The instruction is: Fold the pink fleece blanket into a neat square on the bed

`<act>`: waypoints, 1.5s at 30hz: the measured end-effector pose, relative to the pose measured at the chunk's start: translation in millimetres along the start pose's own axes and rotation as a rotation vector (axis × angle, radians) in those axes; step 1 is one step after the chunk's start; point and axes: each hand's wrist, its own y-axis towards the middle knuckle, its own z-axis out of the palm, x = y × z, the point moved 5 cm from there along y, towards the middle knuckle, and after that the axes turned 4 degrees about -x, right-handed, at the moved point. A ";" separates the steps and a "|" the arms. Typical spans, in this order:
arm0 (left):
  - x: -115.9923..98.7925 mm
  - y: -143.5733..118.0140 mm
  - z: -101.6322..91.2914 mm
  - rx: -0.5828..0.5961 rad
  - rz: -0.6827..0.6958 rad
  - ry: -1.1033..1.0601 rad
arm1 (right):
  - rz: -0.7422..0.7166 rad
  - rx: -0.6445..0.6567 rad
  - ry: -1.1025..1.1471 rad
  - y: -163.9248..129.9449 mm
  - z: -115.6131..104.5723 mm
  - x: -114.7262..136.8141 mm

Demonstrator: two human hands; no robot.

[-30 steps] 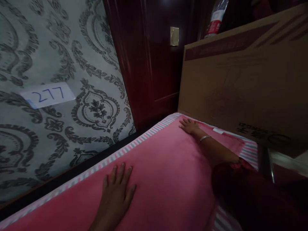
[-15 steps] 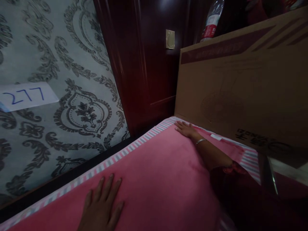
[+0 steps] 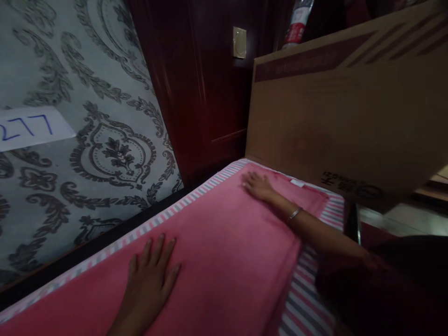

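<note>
A pink towel (image 3: 227,242) with a striped border lies spread flat in front of me. My left hand (image 3: 150,280) rests palm down on its near left part, fingers spread. My right hand (image 3: 257,185) lies flat on the far corner of the towel, close to a big cardboard box (image 3: 336,112). A thin bangle sits on my right wrist. Neither hand holds anything.
A patterned grey wall (image 3: 87,121) carries a white label reading 277 (image 3: 28,126). Dark red wood panelling (image 3: 199,93) with a pale switch plate (image 3: 240,42) stands behind. A plastic bottle (image 3: 297,23) shows above the box. A striped cloth (image 3: 304,308) lies under the towel.
My view has shifted right and the label slid toward the left edge. My right hand has slid a little along the towel's far corner; the left hand stays flat on it.
</note>
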 end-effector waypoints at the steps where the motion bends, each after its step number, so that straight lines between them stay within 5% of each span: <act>1: -0.1 0.5 -0.3 -0.003 -0.002 0.005 | -0.123 -0.012 0.027 -20.7 1.6 24.7; 4: -0.7 2.0 -1.5 0.003 -0.008 0.026 | -0.513 0.012 0.107 -79.2 11.3 89.0; 7: -1.9 3.4 -3.2 0.030 -0.009 0.048 | -0.570 0.053 0.100 -99.8 18.7 86.6; 14: -2.3 4.7 -3.0 0.032 -0.006 0.067 | 0.197 -0.020 -0.138 -77.1 -1.7 -121.5; 17: -1.2 5.1 -1.0 0.030 -0.006 0.081 | 0.453 -0.033 -0.187 -90.7 -14.1 -158.9; 20: -1.6 5.8 -1.7 0.030 -0.001 0.091 | 0.464 -0.138 -0.221 -101.8 -21.4 -130.9; 25: -6.0 5.5 -9.4 0.068 -0.016 0.091 | 0.009 -0.061 -0.084 -113.4 1.6 -47.0; 27: -9.0 4.9 -13.0 0.069 -0.014 0.089 | 0.020 0.001 -0.070 -121.5 9.1 -46.7; 32: -14.5 2.8 -17.7 0.035 0.010 0.053 | 0.320 -0.001 -0.133 -140.1 -2.0 -92.1; 35: -14.8 2.8 -19.1 0.035 0.013 0.000 | 0.352 -0.065 -0.141 -151.1 -14.7 -83.4; 40: -21.6 -4.6 -30.1 0.071 0.027 -0.129 | -0.071 -0.078 0.033 -175.6 -16.3 20.2; 45: -52.9 -48.7 -44.9 0.110 0.203 -0.237 | -0.393 -0.030 0.127 -212.4 -5.3 107.2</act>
